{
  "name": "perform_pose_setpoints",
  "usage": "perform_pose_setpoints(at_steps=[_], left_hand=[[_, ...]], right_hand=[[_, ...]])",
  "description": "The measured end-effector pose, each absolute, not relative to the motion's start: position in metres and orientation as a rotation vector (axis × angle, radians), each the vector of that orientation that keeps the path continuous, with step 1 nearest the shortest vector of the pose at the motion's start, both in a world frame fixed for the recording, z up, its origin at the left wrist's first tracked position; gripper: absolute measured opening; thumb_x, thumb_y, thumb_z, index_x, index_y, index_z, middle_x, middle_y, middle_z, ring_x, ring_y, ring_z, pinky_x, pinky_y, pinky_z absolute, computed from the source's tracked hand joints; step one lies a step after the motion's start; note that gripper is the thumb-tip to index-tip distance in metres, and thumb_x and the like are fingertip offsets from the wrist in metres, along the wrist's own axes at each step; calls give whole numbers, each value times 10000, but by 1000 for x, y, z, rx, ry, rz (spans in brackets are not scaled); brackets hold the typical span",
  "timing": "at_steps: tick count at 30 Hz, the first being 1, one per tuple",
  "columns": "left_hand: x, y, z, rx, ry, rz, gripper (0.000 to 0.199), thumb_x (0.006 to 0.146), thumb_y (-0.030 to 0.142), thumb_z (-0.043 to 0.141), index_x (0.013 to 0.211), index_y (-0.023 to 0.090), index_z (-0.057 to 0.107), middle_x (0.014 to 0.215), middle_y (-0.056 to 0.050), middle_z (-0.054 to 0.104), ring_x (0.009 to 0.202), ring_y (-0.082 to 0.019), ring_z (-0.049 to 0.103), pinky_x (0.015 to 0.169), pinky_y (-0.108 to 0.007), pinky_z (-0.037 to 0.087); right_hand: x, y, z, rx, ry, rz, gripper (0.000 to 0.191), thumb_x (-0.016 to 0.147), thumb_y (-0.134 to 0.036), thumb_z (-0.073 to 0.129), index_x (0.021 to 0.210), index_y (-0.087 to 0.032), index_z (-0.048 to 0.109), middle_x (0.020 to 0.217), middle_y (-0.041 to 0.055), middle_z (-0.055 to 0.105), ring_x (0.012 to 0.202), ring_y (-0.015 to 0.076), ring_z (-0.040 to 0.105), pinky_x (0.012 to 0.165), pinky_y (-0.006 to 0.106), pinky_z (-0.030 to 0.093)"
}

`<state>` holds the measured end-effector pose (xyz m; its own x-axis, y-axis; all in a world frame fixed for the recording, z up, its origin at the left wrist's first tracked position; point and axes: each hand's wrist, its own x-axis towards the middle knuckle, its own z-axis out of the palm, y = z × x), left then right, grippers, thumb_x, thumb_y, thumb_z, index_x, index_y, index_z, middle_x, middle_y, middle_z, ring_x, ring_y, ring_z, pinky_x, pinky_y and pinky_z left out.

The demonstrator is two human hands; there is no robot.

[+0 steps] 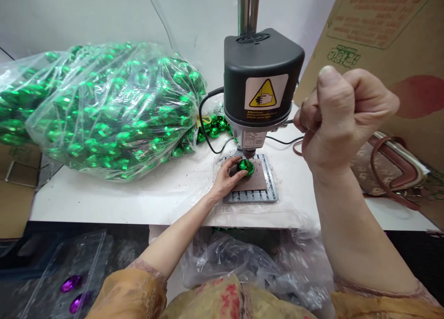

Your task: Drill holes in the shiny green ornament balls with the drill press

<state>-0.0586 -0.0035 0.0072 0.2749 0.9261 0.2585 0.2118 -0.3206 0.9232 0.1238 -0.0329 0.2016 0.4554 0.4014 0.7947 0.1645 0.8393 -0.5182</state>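
Observation:
Beneath the black drill press (pixel 262 78), my left hand (pixel 229 175) grips a shiny green faceted ball (pixel 246 167) between thumb and fingers. The ball rests on a brown board (pixel 258 178) lying on the slotted metal base (pixel 270 196). The drill's tip meets or nearly meets the top of the ball; I cannot tell which. Raised at the right, my right hand (pixel 342 115) is closed in a fist around the drill press's feed lever (pixel 289 122), most of which is hidden by the fingers.
A large clear bag of green balls (pixel 118 111) lies on the white table (pixel 121 201) at the left. A cardboard box (pixel 374 37) and a brown handbag (pixel 385 166) stand at the right. Purple pieces (pixel 71 283) lie in a clear tray at lower left. Clear plastic (pixel 229 254) hangs below the table edge.

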Motion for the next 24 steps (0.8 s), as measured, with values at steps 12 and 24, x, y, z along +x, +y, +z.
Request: perform_pose_setpoints(at_steps=[12,24], left_hand=[[-57,-10,7,1816,983,995,550,808,456,792,1278,243,601,1381,-117,604,1492,-344,366,1226,-506,275],[-56,-11,5,1812,965,1032,522,815,438,794,1256,244,594,1316,-102,607,1298,-308,538,1149,-487,378]], right_hand=[[126,-29,198,-530,-1099,148,478,871,-319,671,550,-215,333,421,-87,354,358,46,312,383,260,220],[119,-37,168,-435,-1085,27,476,891,-237,571,571,-192,220,459,-68,267,386,41,252,412,261,224]])
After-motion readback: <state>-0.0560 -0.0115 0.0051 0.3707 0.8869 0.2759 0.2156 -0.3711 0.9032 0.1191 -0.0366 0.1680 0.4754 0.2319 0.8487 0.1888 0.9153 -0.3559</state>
